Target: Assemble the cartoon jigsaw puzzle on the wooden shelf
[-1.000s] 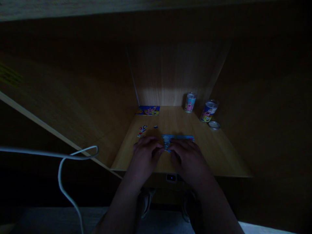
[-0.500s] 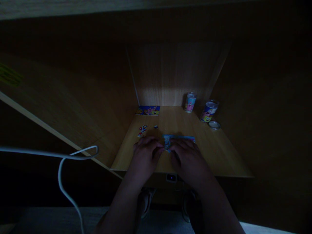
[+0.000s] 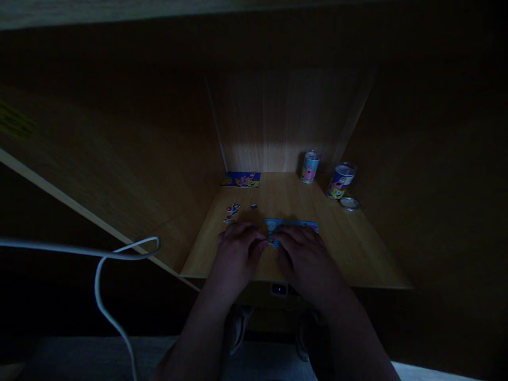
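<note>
A partly joined jigsaw puzzle (image 3: 293, 222), mainly light blue, lies on the wooden surface, much of it under my right hand (image 3: 305, 248). My left hand (image 3: 238, 246) is at its lower left corner, thumb and forefinger closed on the edge of a small puzzle piece (image 3: 272, 241). From the other side, the thumb and forefinger of my right hand press on the same spot, its other fingers curled over the puzzle. Dim light hides the exact fingertip contact. Beyond my left hand lie several loose puzzle pieces (image 3: 233, 208) and one separate piece (image 3: 254, 207).
A blue picture card (image 3: 241, 180) lies at the back left. Two printed cans, one pink and blue (image 3: 309, 168) and one dark blue and yellow (image 3: 340, 182), stand at the back right. A round lid (image 3: 350, 204) lies beside them. A white cable (image 3: 101, 296) hangs at left.
My right hand has shifted very slightly left and its fingertips press at the puzzle's lower left part. My left hand stays nearly still.
</note>
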Available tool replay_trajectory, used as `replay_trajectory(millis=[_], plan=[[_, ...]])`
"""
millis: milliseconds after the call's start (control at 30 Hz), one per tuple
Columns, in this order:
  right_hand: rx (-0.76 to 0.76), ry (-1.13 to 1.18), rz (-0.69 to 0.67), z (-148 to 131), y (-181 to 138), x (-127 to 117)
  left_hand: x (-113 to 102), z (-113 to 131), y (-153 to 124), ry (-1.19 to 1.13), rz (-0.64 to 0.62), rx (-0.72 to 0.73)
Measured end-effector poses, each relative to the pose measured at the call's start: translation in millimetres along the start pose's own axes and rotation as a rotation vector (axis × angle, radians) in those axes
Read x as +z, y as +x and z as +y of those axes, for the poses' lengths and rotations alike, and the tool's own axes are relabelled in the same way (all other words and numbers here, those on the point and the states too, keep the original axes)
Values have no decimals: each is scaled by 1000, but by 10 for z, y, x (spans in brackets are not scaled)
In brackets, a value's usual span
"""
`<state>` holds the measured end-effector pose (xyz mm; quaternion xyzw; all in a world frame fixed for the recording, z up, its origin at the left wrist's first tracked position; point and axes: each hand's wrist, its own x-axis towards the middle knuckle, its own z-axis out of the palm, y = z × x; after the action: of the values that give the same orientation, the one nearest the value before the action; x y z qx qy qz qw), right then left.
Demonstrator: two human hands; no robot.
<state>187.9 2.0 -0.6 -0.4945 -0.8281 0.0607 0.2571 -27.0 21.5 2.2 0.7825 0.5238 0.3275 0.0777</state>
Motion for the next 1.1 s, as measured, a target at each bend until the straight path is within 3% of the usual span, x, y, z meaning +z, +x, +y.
replay_trajectory(millis=[433,700,1100], plan=[[9,1,-7,25,1,23,-13,35,6,26,3,1],[0,8,1,33,-2,35,10,139,9,209,67,-84],[-4,-5,0,30,1,20,-17,52,-6,27,-13,-2]])
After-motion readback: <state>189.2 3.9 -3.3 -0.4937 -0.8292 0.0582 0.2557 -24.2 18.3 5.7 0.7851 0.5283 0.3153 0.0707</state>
